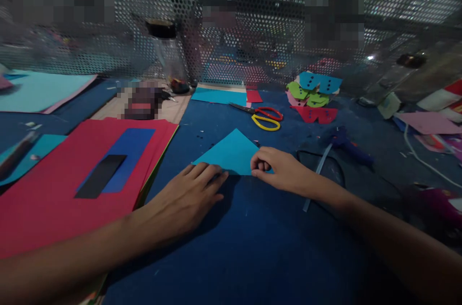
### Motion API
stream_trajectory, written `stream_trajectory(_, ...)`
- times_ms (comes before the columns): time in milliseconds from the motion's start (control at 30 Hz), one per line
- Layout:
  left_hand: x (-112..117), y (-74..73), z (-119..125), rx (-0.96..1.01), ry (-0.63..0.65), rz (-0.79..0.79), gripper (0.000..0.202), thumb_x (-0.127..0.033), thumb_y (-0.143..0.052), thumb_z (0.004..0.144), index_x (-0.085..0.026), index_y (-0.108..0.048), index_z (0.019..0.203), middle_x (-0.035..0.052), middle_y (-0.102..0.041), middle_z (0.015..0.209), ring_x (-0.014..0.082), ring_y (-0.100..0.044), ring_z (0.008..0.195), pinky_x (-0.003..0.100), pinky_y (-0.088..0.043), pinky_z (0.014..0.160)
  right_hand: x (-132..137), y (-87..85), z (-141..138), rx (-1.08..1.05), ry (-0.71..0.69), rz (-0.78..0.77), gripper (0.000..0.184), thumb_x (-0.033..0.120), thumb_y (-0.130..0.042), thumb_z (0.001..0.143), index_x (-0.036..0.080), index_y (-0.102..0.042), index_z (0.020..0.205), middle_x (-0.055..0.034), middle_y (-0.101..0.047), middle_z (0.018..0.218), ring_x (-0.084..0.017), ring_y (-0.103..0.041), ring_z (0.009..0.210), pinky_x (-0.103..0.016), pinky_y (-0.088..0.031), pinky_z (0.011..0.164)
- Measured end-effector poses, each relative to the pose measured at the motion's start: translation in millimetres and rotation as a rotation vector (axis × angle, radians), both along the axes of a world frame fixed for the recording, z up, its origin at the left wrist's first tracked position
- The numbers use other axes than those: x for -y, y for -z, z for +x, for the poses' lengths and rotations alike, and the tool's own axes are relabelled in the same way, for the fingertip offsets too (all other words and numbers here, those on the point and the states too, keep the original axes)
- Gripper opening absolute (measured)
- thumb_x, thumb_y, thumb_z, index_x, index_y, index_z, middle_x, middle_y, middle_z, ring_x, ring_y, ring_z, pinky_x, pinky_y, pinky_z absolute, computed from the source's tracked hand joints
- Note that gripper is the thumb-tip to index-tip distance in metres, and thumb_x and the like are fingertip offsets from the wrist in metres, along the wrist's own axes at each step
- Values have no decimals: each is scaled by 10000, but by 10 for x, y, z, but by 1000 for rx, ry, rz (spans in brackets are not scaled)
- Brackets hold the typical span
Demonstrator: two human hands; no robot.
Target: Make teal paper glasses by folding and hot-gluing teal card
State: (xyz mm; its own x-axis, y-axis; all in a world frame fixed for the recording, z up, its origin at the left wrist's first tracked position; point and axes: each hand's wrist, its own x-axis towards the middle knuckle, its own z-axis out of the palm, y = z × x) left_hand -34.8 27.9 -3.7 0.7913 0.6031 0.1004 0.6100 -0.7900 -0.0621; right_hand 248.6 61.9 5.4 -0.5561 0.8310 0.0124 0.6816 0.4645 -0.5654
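Note:
A light-blue paper (233,153), folded into a triangle with its point facing away, lies on the dark blue table. My left hand (195,189) rests over its left corner, palm down, with the fingers stretched along the near folded edge. At the right corner, my right hand (276,168) is closed, its fingers curled in and its thumb at the fold, touching the paper. Both outer corners are partly hidden under my hands. Just beyond the paper lie scissors (267,120) with red and yellow handles, their blades pointing left.
Red paper sheets (72,151) with a blue strip (139,146) and black strip (101,175) lie left. Behind stand a glass jar (173,62) and a perforated metal panel (252,21). Right are cut-paper shapes (317,115), a glue gun (350,148) and its cable.

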Motion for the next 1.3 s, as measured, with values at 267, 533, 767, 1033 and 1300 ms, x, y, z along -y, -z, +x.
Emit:
stream_trajectory(267,-49,11,1,7,39,-5,439,-336,-447,1074,-191,-501,1485,136,-640,1274,280,-599,1089,431,-483,898,20,25,-36,16,12,51,39,177,-627,904,215,-637,905,-20,-639,896,-168,-577,828,-295,-436,726)
stream_trajectory(533,-63,-62,88,-72,65,39,451,-366,-412,1087,-208,-470,1505,117,-637,1211,268,-591,984,416,-448,810,23,49,-41,18,8,96,38,179,-612,910,210,-629,897,-14,-624,886,-166,-560,832,-291,-417,742)
stream_trajectory(767,-123,-77,176,-108,104,86,464,-409,-443,1075,-225,-485,1499,113,-628,1164,276,-590,968,408,-437,793,25,51,-59,32,18,114,37,230,-638,926,206,-630,899,-11,-616,872,-169,-558,848,-293,-400,765)
stream_trajectory(1033,-128,-76,213,-106,96,110,451,-457,-436,1069,-278,-526,1473,103,-625,1090,282,-583,916,394,-438,750,43,42,-86,45,47,120,64,251,-667,923,208,-630,894,0,-612,861,-168,-557,856,-283,-367,738)
stream_trajectory(1300,-118,-52,178,-77,53,65,446,-469,-463,1057,-297,-560,1458,101,-616,1090,282,-571,926,405,-468,780,-5,-57,56,75,10,20,20,191,-656,916,205,-669,916,-21,-666,952,-160,-592,858,-280,-379,727)
